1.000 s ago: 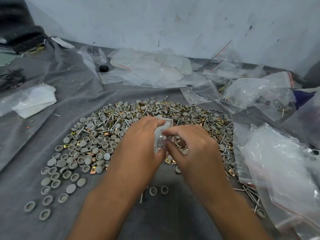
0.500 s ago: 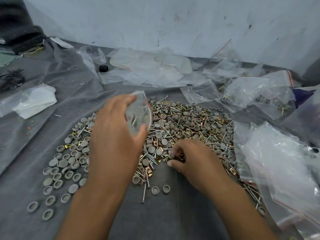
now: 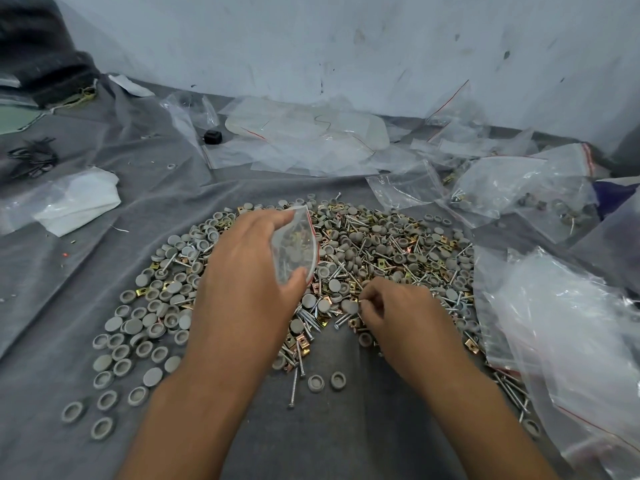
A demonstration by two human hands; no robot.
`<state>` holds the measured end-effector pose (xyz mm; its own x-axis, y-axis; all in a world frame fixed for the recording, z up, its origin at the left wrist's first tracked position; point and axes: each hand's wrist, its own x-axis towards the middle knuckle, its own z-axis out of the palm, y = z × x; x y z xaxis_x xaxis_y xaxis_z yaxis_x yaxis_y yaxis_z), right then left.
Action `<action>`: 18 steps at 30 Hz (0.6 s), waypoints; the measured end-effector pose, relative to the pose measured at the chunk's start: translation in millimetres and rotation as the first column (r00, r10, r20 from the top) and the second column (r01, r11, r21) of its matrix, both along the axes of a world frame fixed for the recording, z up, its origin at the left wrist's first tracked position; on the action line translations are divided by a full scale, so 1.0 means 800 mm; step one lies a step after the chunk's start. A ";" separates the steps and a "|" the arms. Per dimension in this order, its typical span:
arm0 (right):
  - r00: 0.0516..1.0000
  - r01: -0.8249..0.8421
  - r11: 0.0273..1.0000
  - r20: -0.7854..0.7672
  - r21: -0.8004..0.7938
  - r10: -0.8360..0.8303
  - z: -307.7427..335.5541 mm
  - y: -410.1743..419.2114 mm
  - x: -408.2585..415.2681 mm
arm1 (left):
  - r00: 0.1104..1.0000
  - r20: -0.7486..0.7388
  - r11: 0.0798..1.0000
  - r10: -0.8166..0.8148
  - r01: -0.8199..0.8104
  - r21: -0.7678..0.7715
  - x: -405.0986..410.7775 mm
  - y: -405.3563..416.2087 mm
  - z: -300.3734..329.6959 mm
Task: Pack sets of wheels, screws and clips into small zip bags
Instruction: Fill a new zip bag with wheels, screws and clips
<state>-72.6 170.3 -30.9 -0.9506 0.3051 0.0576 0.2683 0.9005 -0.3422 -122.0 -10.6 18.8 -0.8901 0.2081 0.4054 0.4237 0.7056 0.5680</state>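
A grey cloth (image 3: 69,271) covers the worktop, creased toward the left, and runs up to a scuffed pale wall (image 3: 346,46) at the back. Across the middle of the cloth spreads a wide heap of parts (image 3: 398,251): grey round wheels (image 3: 152,375) scattered thinly on the left side, silver screws (image 3: 294,386) and brass-coloured clips (image 3: 471,346) mixed thickly toward the centre and right. At the right edge lies a pile of clear plastic bags (image 3: 571,341) with red zip strips, and behind the heap more filled bags (image 3: 512,188) lie together, with flat empty bags (image 3: 304,140) near the wall. A folded white sheet in plastic (image 3: 76,199) sits at the left, and a small black object (image 3: 212,136) rests near the empty bags.

The left hand (image 3: 242,282) is raised over the heap, its fingers and thumb curled round a small zip bag (image 3: 294,247), held upright with its red-striped mouth facing right; grey wheels and brass clips show inside it. The right hand (image 3: 405,320) is low on the near edge of the heap, fingers curled and pinching at the parts there; which piece it has is too small to tell. Two loose wheels (image 3: 327,382) lie on the cloth between the forearms.
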 end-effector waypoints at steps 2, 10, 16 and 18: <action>1.000 0.015 0.996 -0.020 -0.085 -0.017 0.000 0.010 0.000 | 1.000 0.003 1.000 -0.001 0.001 0.001 0.000 0.000 0.000; 0.984 -0.167 0.985 0.059 -0.047 0.170 0.001 0.017 0.011 | 1.000 0.001 1.000 -0.022 0.022 -0.004 -0.001 0.004 -0.003; 0.984 -0.171 0.978 0.078 0.121 0.163 -0.004 -0.003 0.008 | 1.000 -0.005 1.000 -0.025 0.025 -0.001 0.001 0.008 -0.005; 0.986 -0.166 0.975 0.044 0.150 0.161 -0.005 -0.007 0.008 | 1.000 -0.012 1.000 -0.021 0.021 -0.002 0.002 0.009 -0.005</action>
<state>-66.2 164.5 -34.9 -0.9889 0.1355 0.0605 0.1218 0.9739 -0.1913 -120.7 -3.8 15.1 -0.8808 0.2273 0.4154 0.4449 0.6977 0.5615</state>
